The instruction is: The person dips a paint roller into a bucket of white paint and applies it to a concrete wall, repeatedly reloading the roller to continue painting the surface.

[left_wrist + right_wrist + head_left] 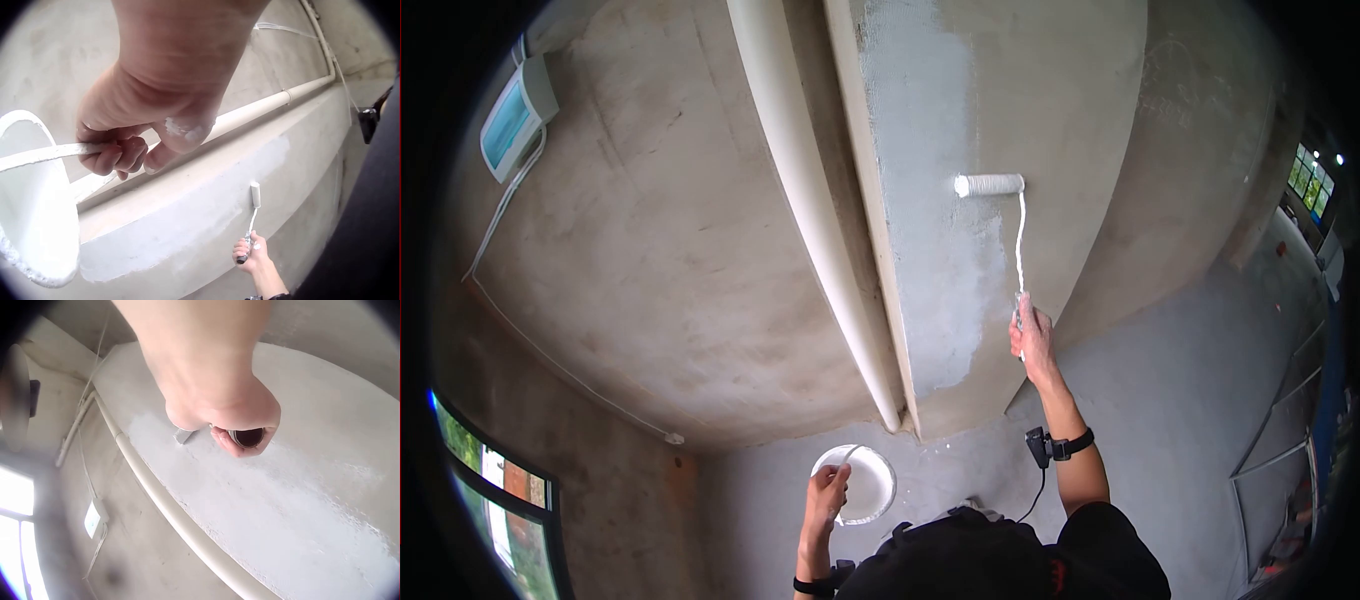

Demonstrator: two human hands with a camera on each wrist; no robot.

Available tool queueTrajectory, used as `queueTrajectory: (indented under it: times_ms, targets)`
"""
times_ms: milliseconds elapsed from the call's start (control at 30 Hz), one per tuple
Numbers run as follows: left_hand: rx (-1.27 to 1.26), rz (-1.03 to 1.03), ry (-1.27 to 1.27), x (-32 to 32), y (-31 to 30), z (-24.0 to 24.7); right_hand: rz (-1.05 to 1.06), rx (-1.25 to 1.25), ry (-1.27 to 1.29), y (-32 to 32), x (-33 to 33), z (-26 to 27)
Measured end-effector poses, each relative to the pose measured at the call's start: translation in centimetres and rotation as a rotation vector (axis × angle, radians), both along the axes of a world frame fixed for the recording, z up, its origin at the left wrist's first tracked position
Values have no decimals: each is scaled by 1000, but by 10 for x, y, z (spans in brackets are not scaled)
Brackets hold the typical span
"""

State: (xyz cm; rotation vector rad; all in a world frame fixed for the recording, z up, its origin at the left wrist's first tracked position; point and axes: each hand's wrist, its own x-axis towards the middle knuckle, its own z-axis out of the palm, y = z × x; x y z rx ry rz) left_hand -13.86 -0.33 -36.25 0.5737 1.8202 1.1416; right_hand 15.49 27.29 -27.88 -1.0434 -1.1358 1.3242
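My right hand (1034, 335) grips the handle of a paint roller (992, 185), its white sleeve against the wall panel (1060, 130) at the edge of a wet, pale patch of paint (935, 270). In the right wrist view the fingers (231, 447) curl round the handle's dark end, and the hand hides part of the roller. My left hand (827, 492) holds the bail handle of a white bucket (885, 470). In the left wrist view the fingers (128, 153) are hooked round this paint-coated handle (50, 154), and white paint marks the thumb side.
A cream pipe (800, 170) runs down the corner left of the painted panel. On the left wall hangs an electrical box (515, 115) with a cable. Metal frames (1280, 440) stand at the right on the grey floor (1160, 420). A window (505, 480) is at lower left.
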Motion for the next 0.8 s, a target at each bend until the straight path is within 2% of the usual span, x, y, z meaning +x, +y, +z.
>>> queueTrajectory:
  times_ms: [133,200,300,367,633,700,800]
  targets:
    - [2,-59,-19,-10,-1,-11,-18,92,-31,7,-1,49]
    - [-3,-62,-14,-9,0,-10,-19,117,-45,9,0,50]
    - [-17,-47,7,-8,1,-9,-22,167,-50,11,-3,30]
    - [-29,-38,-17,-7,1,-8,-39,110,-94,2,-7,14]
    - [-24,-32,-19,0,7,4,-43,24,-205,-29,1,-85]
    - [-29,-40,-8,-2,8,3,-1,-64,-230,-38,1,-106]
    - [-36,-64,2,-6,10,-3,-8,-63,-348,-40,7,-151]
